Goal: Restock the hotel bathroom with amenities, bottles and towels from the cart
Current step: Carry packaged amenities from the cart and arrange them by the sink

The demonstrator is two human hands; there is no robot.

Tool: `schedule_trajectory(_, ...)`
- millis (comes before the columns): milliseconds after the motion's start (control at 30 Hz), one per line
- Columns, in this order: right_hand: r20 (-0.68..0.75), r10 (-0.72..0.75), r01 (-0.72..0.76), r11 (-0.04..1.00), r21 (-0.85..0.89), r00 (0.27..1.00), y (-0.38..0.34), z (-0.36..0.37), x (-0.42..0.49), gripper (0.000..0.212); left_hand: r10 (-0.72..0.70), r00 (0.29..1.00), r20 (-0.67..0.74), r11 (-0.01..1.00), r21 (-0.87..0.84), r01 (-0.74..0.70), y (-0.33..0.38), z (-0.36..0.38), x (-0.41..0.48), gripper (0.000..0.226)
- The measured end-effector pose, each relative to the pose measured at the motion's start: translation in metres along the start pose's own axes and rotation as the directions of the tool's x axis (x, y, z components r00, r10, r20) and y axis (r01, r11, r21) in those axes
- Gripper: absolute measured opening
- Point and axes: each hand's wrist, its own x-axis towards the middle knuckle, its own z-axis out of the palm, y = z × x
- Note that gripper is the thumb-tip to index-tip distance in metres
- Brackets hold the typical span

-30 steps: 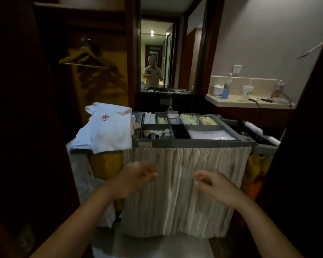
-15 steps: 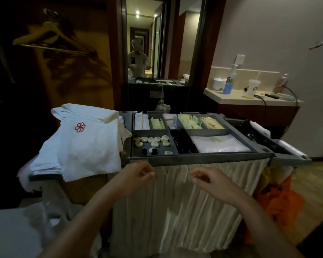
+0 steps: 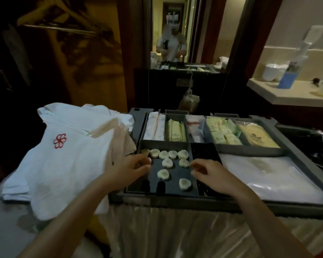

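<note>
A grey housekeeping cart tray (image 3: 175, 201) stands before me, split into compartments. The near-left compartment holds several small round pale soaps (image 3: 167, 162) and two small dark bottles (image 3: 160, 187). My left hand (image 3: 128, 170) hovers over that compartment's left edge, fingers curled, holding nothing I can see. Over the divider to the right of the soaps hangs my right hand (image 3: 206, 171), fingers loosely pinched and empty. White folded towels (image 3: 67, 157) with a red logo lie on the cart's left side.
Back compartments hold packets in white and pale green (image 3: 222, 133); a clear plastic bag (image 3: 272, 175) fills the near right. A pleated curtain (image 3: 175, 231) covers the cart front. A counter (image 3: 291, 94) with a blue bottle and cups is at the right; a mirror is behind.
I have moved closer to the cart. Both hands rose from in front of the curtain to above the soap compartment of the tray.
</note>
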Motion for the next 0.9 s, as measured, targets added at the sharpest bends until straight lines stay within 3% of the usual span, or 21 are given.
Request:
schedule_trajectory(267, 0.145, -0.029, 0.034, 0.999, -0.033, 0.989, 0.046, -0.01, 0.094, 0.022, -0.119, 0.992, -0.053, 0.992, 0.027, 0.12, -0.026, 0.009, 0.078, 0.012)
schedule_trajectory(533, 0.169, -0.03, 0.042, 0.997, -0.068, 0.985, 0.059, 0.002, 0.134, 0.026, -0.139, 0.99, 0.004, 0.989, 0.051, 0.139, -0.052, 0.034, 0.12, 0.021)
schedule_trajectory(667, 0.058, -0.08, 0.095, 0.943, -0.32, 0.995, 0.063, 0.013, 0.151, 0.031, -0.126, 0.99, 0.055, 0.992, 0.033, 0.124, -0.057, 0.056, 0.143, 0.034)
schedule_trajectory(900, 0.036, -0.069, 0.077, 0.805, -0.588, 0.997, 0.073, 0.026, 0.168, 0.039, -0.158, 0.974, 0.162, 0.912, 0.402, 0.081, -0.054, 0.084, 0.172, 0.034)
